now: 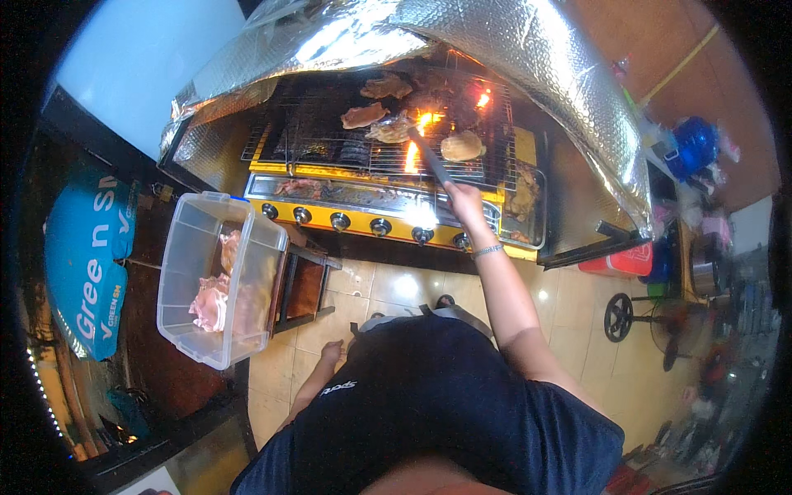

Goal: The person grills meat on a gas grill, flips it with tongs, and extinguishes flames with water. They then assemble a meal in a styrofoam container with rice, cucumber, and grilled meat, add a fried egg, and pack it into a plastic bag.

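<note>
My right hand [464, 201] holds metal tongs [436, 164] over a yellow gas grill [396, 223]. The tips of the tongs reach a piece of meat [388, 130] on the wire rack [346, 137], beside the flames [413, 154]. To the right of the flames lies a pale piece of meat [464, 146]. Another pinkish piece [364, 115] and a browner one [387, 86] rest further left and back. My left hand [334, 351] hangs low by my side, away from the grill; its fingers are too small to make out clearly.
Left of me a clear plastic tub [176, 260] with raw meat [210, 303] stands on a stool [303, 291]. Foil sheeting [557, 74] hoods the grill. A metal tray [541, 238] holds meat at its right end. A fan [671, 328] stands to the right.
</note>
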`<state>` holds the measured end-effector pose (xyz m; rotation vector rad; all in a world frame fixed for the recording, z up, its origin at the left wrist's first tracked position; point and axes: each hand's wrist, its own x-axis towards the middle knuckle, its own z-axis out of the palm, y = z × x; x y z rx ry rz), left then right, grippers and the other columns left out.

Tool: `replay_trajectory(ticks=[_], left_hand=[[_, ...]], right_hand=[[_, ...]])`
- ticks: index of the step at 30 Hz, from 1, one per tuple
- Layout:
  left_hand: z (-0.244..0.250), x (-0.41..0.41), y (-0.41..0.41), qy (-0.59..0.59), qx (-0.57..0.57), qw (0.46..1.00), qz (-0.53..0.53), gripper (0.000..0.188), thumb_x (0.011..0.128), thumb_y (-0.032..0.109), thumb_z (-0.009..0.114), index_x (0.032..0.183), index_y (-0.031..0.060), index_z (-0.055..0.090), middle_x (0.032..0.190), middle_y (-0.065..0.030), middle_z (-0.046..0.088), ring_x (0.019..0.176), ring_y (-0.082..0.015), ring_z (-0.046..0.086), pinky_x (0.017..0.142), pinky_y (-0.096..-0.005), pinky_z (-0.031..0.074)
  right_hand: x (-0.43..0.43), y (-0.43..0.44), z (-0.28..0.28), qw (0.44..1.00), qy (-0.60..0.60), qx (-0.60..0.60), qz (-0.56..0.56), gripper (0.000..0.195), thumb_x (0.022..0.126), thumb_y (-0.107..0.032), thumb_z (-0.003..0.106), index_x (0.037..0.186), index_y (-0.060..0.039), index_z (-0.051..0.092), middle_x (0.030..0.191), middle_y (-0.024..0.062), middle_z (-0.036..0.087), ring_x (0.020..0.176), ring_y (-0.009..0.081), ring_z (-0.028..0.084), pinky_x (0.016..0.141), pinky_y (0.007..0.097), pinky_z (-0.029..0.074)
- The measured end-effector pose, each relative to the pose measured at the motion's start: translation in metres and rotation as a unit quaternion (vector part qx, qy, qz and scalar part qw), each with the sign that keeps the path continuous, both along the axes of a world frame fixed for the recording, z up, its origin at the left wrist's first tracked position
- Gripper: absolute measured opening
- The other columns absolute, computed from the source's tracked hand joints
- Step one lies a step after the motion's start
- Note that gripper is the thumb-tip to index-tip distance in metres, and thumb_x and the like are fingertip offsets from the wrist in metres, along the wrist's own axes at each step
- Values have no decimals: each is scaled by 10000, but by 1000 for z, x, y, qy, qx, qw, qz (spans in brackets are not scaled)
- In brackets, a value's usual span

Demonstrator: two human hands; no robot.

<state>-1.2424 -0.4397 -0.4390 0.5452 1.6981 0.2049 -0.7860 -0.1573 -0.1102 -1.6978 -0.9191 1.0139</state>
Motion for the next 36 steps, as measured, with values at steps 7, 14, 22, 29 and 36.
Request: replay_trajectory(ticks=[7, 14, 22, 29, 36], left_hand=[[-21, -6, -16, 167, 464, 691, -528, 393, 853, 209, 464, 1234, 135, 527, 912, -162, 658, 782, -307, 636, 702, -400, 510], [-25, -4, -16, 200, 391, 714, -545, 294, 851, 280, 538, 1028, 52, 596, 826, -111, 649, 691, -250, 617, 625, -380, 489], [24, 11, -10, 21, 46, 994, -97, 359, 866, 388, 579, 970, 46, 610, 754, -61, 621, 618, -175, 588, 546, -343, 470], [12, 4, -22, -5, 109, 972, -210, 298, 840, 317, 586, 1017, 78, 611, 765, -118, 643, 597, -221, 609, 548, -376, 490], [-16, 6, -24, 206, 489, 685, -499, 161, 833, 186, 543, 927, 72, 607, 633, -139, 597, 579, -246, 608, 506, -374, 481]], right_hand=[[19, -22, 30, 989, -150, 11, -16, 319, 846, -277, 638, 883, 37, 680, 602, -5, 563, 534, 91, 476, 508, 267, 378], [25, -23, 94, 871, -489, 40, -27, 384, 798, -319, 618, 931, 41, 645, 674, 178, 641, 653, 319, 650, 613, 411, 498], [2, 94, 74, 794, -601, 51, 76, 237, 790, -233, 555, 813, -13, 638, 723, 184, 656, 673, 335, 656, 610, 412, 525], [-2, 93, 111, 792, -596, 53, 122, 225, 774, -207, 551, 787, -9, 657, 745, 195, 661, 700, 335, 665, 626, 399, 534], [-11, 99, 96, 814, -573, 14, 94, 259, 784, -246, 570, 737, -10, 666, 757, 200, 662, 722, 344, 664, 663, 409, 533]])
